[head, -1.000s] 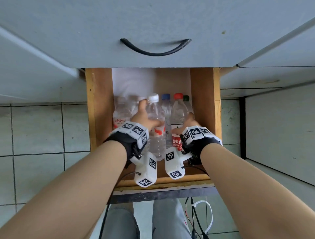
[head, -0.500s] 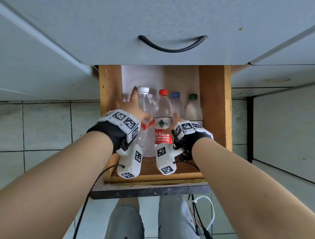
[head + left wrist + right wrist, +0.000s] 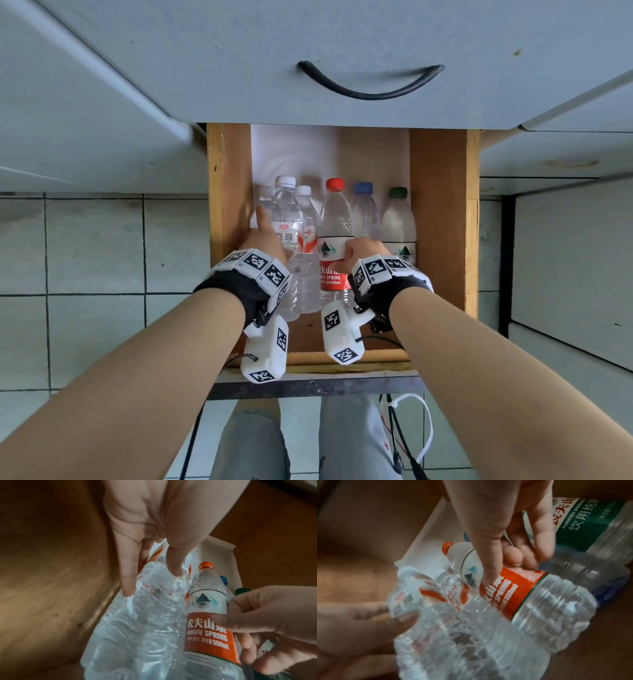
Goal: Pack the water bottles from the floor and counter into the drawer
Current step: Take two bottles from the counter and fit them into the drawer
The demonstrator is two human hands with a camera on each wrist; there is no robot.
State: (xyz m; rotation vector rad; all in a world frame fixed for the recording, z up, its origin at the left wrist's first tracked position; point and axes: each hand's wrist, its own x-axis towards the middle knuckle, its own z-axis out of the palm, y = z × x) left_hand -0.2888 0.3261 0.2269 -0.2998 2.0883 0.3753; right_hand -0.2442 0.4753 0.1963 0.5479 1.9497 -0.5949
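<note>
The wooden drawer (image 3: 442, 222) stands pulled out, and several water bottles lie in it side by side with their caps pointing away from me. My left hand (image 3: 265, 240) grips a clear white-capped bottle (image 3: 284, 219) at the drawer's left, thumb and fingers on its body (image 3: 150, 601). My right hand (image 3: 359, 250) curls round the red-capped, red-labelled bottle (image 3: 334, 219) in the middle, its thumb pressing on the label (image 3: 505, 592). Right of it lie a blue-capped bottle (image 3: 364, 212) and a green-capped bottle (image 3: 397, 219). A second white-capped bottle (image 3: 305, 212) lies between my two.
Above the drawer hangs a grey drawer front with a black handle (image 3: 370, 85). White paper (image 3: 291, 150) lines the drawer's far end. Tiled floor (image 3: 96, 246) lies to the left, and a grey panel to the right. My knees (image 3: 250, 442) and loose cables (image 3: 400, 438) are below the drawer's front edge.
The red-capped bottle in my right hand has gone from right of the blue cap to left of it. The white-capped bottle in my left hand has shifted left, towards the drawer wall.
</note>
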